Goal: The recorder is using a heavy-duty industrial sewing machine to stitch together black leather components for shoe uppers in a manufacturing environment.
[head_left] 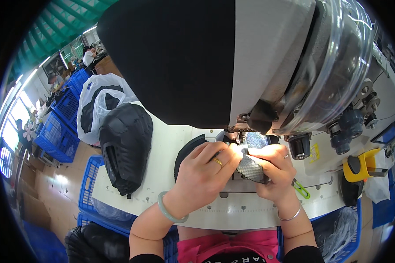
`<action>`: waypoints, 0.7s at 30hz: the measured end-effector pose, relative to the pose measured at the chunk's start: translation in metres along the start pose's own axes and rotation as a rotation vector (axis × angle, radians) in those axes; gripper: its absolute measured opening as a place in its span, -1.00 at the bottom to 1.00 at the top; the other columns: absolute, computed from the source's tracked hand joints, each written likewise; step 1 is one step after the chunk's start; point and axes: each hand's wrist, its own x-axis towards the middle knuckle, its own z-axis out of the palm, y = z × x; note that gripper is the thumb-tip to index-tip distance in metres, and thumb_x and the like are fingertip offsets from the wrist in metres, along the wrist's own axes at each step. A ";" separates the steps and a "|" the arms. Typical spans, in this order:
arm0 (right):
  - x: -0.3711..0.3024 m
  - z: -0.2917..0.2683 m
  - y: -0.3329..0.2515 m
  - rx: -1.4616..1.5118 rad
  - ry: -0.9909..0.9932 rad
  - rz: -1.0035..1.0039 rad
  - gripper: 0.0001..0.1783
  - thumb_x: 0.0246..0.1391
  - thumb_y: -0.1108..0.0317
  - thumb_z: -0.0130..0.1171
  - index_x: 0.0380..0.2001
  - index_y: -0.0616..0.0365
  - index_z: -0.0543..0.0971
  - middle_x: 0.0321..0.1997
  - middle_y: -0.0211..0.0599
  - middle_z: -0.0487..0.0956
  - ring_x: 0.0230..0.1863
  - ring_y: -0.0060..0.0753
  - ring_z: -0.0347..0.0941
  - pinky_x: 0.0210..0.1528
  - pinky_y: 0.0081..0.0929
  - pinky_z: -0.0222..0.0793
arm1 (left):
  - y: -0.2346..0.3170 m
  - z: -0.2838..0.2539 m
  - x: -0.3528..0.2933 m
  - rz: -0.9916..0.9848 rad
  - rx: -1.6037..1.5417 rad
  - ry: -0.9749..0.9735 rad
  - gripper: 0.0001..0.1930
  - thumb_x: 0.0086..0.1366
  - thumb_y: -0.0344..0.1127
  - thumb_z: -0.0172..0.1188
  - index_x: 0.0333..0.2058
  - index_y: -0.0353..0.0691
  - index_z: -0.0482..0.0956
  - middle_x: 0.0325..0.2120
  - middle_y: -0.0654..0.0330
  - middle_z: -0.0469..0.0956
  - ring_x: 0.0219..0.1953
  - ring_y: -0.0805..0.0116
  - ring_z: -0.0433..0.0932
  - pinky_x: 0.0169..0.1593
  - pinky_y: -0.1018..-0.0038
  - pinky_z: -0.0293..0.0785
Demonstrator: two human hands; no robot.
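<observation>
Grey mesh piece (252, 166) sits pinched between both hands under the sewing machine (267, 65), right at its needle area. Left hand (204, 168) closes its fingers on the piece's left edge; right hand (274, 168) grips its right side. Machine bulk crowds the space above, leaving little room over the hands. White table (162, 144) lies open to the left, up to a stack of black pieces (125, 149). Blue crates (59, 131) line the workshop floor beyond the table's edge.
</observation>
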 end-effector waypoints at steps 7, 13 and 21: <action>-0.001 0.001 -0.001 -0.014 -0.005 -0.002 -0.61 -0.43 0.54 0.24 -0.34 0.19 0.68 -0.22 -0.29 0.65 -0.24 -0.22 0.47 -0.15 -0.38 0.41 | 0.003 -0.001 0.002 -0.018 -0.006 -0.001 -0.65 -0.10 -0.50 0.19 -0.24 -0.28 0.66 -0.31 0.25 0.59 -0.18 0.25 0.59 -0.13 0.39 0.60; 0.001 0.000 -0.008 -0.080 -0.085 0.030 -0.59 -0.33 0.46 0.31 -0.25 0.00 0.67 -0.29 -0.49 0.58 -0.24 -0.28 0.43 -0.11 -0.28 0.15 | 0.006 0.007 0.001 -0.196 -0.106 0.075 -0.73 -0.03 -0.53 0.29 -0.27 -0.25 0.66 -0.37 0.16 0.57 -0.29 0.16 0.57 -0.20 0.36 0.56; 0.014 -0.005 -0.020 -0.096 -0.207 0.096 -0.61 -0.31 0.35 0.41 -0.25 0.01 0.74 -0.38 -0.57 0.49 -0.34 -0.37 0.26 -0.18 -0.39 0.10 | 0.002 0.012 0.007 -0.519 -0.320 0.152 -0.84 0.17 -0.46 0.29 -0.25 -0.27 0.69 -0.51 0.17 0.56 -0.46 0.22 0.45 -0.40 0.37 0.40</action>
